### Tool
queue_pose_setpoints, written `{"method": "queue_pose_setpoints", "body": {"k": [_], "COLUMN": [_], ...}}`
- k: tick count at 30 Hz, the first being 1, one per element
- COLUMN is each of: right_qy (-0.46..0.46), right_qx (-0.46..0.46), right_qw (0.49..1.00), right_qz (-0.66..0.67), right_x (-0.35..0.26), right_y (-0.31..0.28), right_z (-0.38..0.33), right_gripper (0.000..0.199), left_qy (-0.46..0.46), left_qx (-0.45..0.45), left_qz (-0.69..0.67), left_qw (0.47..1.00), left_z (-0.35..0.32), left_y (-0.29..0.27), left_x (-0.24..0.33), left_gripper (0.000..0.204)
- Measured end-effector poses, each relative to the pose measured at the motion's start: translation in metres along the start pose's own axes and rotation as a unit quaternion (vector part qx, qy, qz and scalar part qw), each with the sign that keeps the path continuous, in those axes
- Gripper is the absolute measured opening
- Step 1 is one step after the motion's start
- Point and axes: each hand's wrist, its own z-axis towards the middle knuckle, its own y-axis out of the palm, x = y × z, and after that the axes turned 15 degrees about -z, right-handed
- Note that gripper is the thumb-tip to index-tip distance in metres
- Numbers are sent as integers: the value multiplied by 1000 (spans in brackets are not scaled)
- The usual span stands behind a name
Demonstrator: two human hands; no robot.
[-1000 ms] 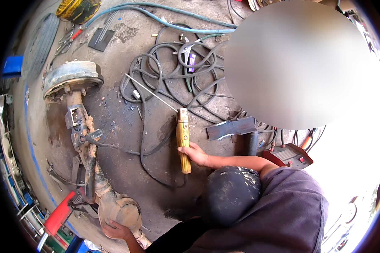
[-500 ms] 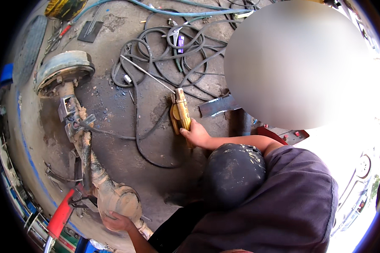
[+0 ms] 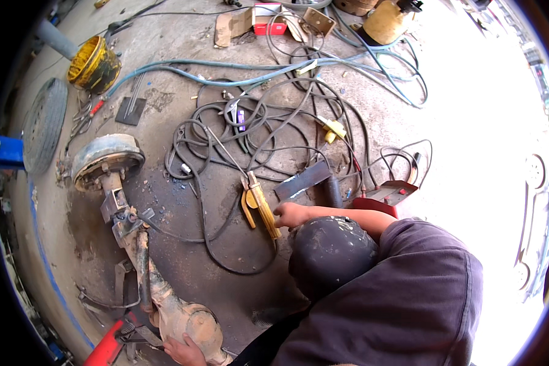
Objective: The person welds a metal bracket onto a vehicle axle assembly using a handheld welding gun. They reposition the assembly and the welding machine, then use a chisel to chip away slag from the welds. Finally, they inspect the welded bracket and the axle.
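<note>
Yellow tool: the electrode holder [image 3: 259, 204] lies on the concrete floor [image 3: 183, 55], just right of the rusty axle [image 3: 141, 256], its black cable [image 3: 226, 256] looping beneath it so the lead runs free.
Right hand [image 3: 293, 215]: at the holder's lower end, touching the handle; whether the fingers are closed on it I cannot tell.
Left hand [image 3: 183, 352]: flat on the axle's round housing [image 3: 195, 326], fingers together, apparently steadying it.
Helmet [image 3: 332, 253]: dark, right of the axle, hiding the forearm.
</note>
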Motion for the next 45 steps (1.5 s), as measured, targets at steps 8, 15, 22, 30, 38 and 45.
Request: {"method": "queue_pose_setpoints", "body": {"k": [8, 15, 22, 30, 38, 45], "right_qy": [-28, 11, 20, 18, -25, 51], "right_qx": [-85, 14, 118, 307, 422, 384], "right_qw": [996, 965, 965, 914, 891, 799], "right_qz": [8, 260, 233, 265, 164, 460], "right_x": [13, 37, 48, 65, 143, 99], "right_y": [-54, -19, 48, 124, 180, 154], "right_z": [-89, -173, -236, -285, -298, -304], "right_gripper": [73, 66, 35, 44, 44, 66], "left_qy": [-1, 159, 221, 392, 484, 465], "left_qx": [-414, -441, -349, -401, -295, -345], "left_qz": [71, -266, -436, -360, -394, -380], "left_qw": [908, 842, 800, 746, 724, 721], "left_z": [65, 92, 123, 113, 71, 102], "left_y": [-62, -15, 32, 47, 64, 76], "left_x": [54, 60, 143, 223, 213, 220], "left_gripper": [57, 45, 31, 41, 59, 61]}}
